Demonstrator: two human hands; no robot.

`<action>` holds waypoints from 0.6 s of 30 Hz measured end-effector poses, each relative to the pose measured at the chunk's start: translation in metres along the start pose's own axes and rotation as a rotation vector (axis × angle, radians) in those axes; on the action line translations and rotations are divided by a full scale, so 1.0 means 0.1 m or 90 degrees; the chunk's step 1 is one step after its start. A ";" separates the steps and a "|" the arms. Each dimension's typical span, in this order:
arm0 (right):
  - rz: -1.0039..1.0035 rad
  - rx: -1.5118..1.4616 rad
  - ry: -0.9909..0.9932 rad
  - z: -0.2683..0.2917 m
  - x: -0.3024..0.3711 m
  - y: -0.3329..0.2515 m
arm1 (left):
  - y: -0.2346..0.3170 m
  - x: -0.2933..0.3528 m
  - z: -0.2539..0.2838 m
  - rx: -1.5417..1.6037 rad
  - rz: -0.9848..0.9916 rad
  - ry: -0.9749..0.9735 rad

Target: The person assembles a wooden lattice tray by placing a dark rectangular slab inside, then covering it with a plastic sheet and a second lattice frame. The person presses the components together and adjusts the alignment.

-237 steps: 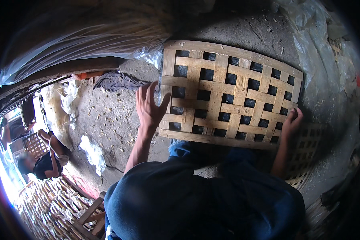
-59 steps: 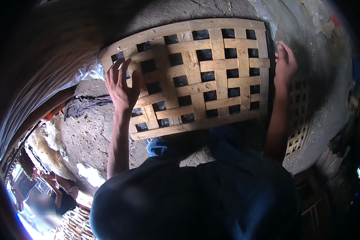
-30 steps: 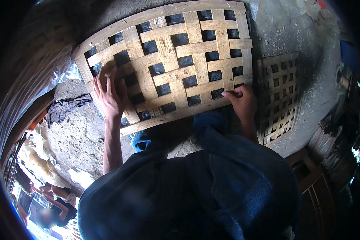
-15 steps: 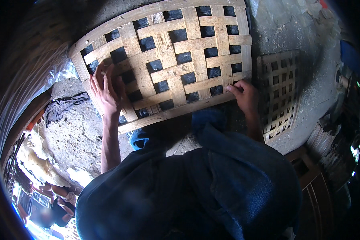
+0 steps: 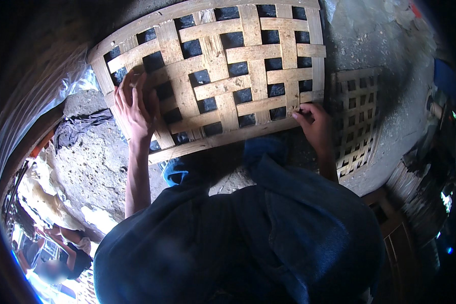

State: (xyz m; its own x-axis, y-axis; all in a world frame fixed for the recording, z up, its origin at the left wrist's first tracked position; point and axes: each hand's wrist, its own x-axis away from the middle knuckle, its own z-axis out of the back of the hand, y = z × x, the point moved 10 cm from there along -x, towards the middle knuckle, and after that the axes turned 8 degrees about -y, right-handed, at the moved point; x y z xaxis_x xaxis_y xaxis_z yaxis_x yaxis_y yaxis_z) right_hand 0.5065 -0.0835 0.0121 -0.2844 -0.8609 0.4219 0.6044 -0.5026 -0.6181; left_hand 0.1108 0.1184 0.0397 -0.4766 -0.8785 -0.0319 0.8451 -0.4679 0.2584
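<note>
A woven lattice panel [image 5: 231, 87] of wide, pale bamboo-like strips lies before my knees, with dark square gaps between the strips. My left hand [image 5: 137, 110] rests on its left part, fingers bent and apart, fingertips touching the strips near a gap. At the near right corner my right hand [image 5: 313, 123] pinches the panel's edge strip between thumb and fingers. Part of that grip is hidden behind the fingers.
A second lattice panel [image 5: 357, 119] lies to the right on the rough grey floor [image 5: 93, 157]. Clear plastic sheeting [image 5: 38, 109] hangs at the left, beside a dark cloth [image 5: 81, 127]. Another person [image 5: 68, 251] is at the lower left. A wooden frame [image 5: 397, 233] stands at the lower right.
The panel's right side sits slightly farther right and lower in the picture, and my right hand has shifted right with it. My left hand stays nearly in place.
</note>
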 end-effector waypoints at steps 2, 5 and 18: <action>-0.006 0.012 -0.007 -0.01 -0.01 -0.01 | 0.00 0.01 -0.01 0.002 0.006 -0.001; -0.012 0.030 0.013 -0.02 0.00 0.00 | 0.00 0.01 0.01 -0.002 -0.003 0.008; -0.010 0.083 0.139 -0.03 0.21 -0.15 | -0.01 0.00 -0.02 -0.006 0.010 -0.008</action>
State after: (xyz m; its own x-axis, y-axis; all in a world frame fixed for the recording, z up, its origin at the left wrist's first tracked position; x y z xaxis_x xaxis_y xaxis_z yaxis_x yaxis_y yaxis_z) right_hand 0.4889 -0.0943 0.0282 -0.4405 -0.8566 0.2686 0.6851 -0.5142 -0.5160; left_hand 0.1102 0.1190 0.0373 -0.4663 -0.8845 -0.0153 0.8548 -0.4549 0.2496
